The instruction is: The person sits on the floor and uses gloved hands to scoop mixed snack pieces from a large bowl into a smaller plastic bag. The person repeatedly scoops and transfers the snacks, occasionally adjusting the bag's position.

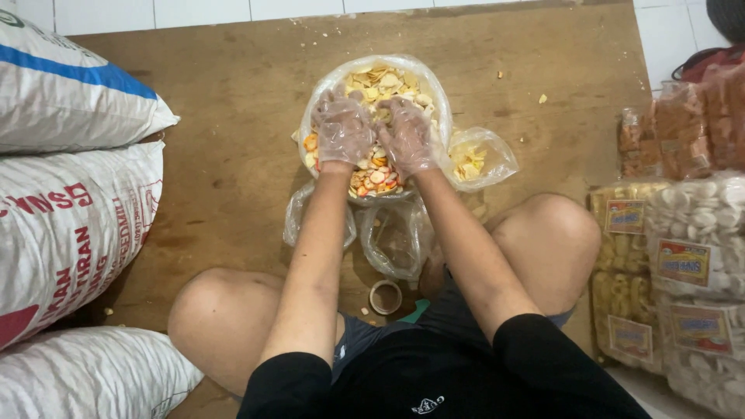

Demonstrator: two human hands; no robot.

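A large clear plastic bag [436, 91] sits open on a brown wooden board, filled with mixed crackers [386, 80], pale yellow ones on top and orange and white ones nearer me. My left hand [342, 129] and my right hand [406, 135], both in thin clear plastic gloves, are pressed side by side into the crackers with fingers spread and curled into the heap. Whether either hand grips any crackers is hidden by the gloves and the heap.
A small clear bag with a few yellow crackers [476, 160] lies right of the big bag. Empty clear bags [392, 237] lie by my knees, with a small brown tape roll [385, 296]. Big white sacks [66, 225] stand left; packed snack bags [683, 271] are stacked right.
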